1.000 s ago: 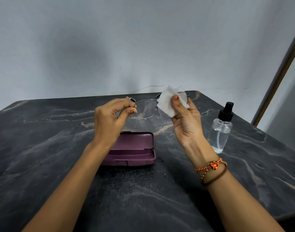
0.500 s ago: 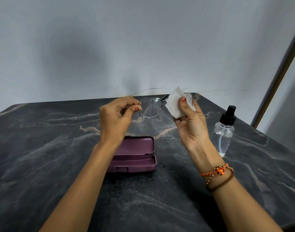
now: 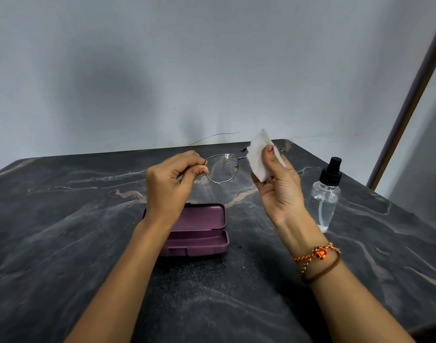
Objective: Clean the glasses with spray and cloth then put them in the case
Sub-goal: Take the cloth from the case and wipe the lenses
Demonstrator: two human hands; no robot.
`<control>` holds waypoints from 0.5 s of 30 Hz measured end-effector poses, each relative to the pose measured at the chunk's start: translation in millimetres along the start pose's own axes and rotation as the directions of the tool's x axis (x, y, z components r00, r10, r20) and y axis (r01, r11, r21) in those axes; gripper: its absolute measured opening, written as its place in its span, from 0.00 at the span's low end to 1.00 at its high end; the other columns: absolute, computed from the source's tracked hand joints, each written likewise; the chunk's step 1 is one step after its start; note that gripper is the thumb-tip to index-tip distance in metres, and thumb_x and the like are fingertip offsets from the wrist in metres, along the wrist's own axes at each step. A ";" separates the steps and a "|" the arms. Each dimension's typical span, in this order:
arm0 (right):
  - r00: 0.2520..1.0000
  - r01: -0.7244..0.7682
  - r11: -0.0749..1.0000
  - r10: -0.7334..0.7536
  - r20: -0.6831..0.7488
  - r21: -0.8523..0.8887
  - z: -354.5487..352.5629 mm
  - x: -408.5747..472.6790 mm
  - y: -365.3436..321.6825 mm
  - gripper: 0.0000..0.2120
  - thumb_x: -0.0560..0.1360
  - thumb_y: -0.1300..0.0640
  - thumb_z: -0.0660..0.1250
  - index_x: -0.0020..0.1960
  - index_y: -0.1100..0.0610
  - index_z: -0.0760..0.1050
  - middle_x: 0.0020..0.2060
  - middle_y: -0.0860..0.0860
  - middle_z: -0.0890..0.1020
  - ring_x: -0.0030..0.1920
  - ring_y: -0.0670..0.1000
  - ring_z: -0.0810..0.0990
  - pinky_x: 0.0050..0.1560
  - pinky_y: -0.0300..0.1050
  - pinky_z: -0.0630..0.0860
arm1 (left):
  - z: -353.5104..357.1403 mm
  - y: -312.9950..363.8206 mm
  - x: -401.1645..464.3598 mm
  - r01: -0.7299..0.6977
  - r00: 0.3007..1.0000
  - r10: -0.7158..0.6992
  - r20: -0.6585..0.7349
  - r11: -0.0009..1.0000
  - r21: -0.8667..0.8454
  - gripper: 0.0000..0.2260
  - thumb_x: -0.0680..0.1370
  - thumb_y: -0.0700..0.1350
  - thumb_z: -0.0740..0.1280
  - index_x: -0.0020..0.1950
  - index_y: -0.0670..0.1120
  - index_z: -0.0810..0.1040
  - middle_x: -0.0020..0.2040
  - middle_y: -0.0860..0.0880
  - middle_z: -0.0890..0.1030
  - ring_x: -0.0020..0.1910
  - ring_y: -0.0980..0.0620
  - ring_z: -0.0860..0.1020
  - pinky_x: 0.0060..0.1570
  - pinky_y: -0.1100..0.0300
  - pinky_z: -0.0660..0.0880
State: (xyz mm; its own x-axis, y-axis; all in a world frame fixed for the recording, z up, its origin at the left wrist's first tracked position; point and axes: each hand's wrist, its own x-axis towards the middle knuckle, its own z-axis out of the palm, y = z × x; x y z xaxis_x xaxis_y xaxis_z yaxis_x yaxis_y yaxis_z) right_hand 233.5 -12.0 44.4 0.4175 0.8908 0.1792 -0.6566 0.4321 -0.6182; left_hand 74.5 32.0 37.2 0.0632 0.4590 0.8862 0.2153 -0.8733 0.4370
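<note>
I hold thin metal-framed glasses (image 3: 223,168) in the air above the table. My left hand (image 3: 171,181) pinches the rim at the left lens. My right hand (image 3: 277,186) presses a white cloth (image 3: 260,154) around the right lens, which the cloth hides. Droplets show on the left lens. Below my hands the purple case (image 3: 199,230) lies open on the table, partly hidden by my left wrist. A clear spray bottle (image 3: 324,196) with a black nozzle stands upright to the right of my right hand.
The dark marbled table (image 3: 63,219) ends at a grey wall behind. Its right edge runs diagonally past the bottle. A brown pole (image 3: 410,100) leans at the far right.
Both hands and the glasses have drifted slightly right and down in view. The cloth has shifted on the right lens under my thumb.
</note>
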 end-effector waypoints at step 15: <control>0.995 -0.047 0.985 0.031 0.097 0.168 0.4 -2.2 -3.1 0.07 0.69 0.65 0.63 0.44 0.57 0.77 0.36 0.51 0.84 0.35 0.45 0.84 0.32 0.37 0.79 | -3.9 -0.3 1.1 0.186 0.965 -0.159 0.207 0.976 -0.117 0.08 0.70 0.38 0.67 0.47 0.45 0.79 0.46 0.51 0.80 0.56 0.61 0.75 0.57 0.68 0.72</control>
State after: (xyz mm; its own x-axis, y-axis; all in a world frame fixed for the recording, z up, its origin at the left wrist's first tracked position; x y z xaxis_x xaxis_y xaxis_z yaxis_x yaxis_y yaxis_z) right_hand 234.4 -15.3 46.2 0.3335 0.9134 0.2335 -0.7716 0.4068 -0.4890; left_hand 70.7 32.1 38.6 0.2289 0.6155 0.7542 0.1077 -0.7860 0.6088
